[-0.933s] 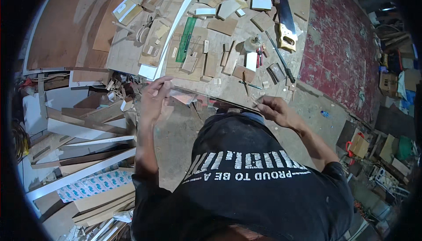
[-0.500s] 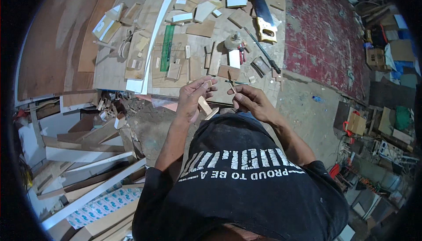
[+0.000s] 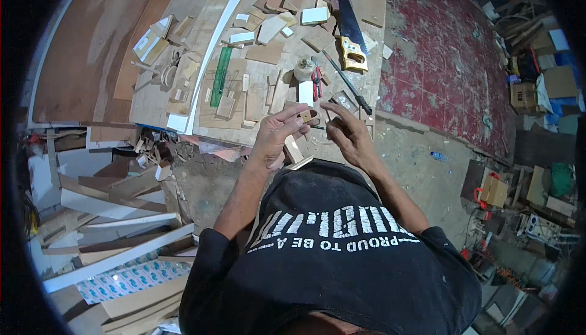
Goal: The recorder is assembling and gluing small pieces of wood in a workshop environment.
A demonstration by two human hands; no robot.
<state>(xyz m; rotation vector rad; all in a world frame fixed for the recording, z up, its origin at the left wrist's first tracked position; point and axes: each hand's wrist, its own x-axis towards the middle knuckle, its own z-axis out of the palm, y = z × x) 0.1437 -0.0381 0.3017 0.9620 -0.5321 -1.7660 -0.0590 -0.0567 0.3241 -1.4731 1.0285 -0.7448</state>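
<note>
My left hand (image 3: 281, 133) is closed round a small pale wooden piece (image 3: 295, 150), with a flat wooden cross-piece (image 3: 301, 163) at its lower end. At the fingertips, the wood shows a light face with a dark spot and a dark brown end (image 3: 313, 114). My right hand (image 3: 351, 139) hovers just right of it, index finger stretched toward the piece and thumb apart from it. I make out nothing between these fingers. Both hands are in front of the workbench (image 3: 244, 133), above its near edge.
On the bench lie a handsaw (image 3: 352, 32), a dark green rod (image 3: 348, 81), red-handled pliers (image 3: 316, 83), a green ruler (image 3: 221, 77), a bag-like lump (image 3: 304, 68) and several wood offcuts. Scrap boards (image 3: 122, 213) pile up at left. A bottle (image 3: 437, 156) lies on the floor.
My right hand has let go of the thin strip it pinched and its index finger is now extended. The left hand has shifted right and turned the wooden piece, showing its end.
</note>
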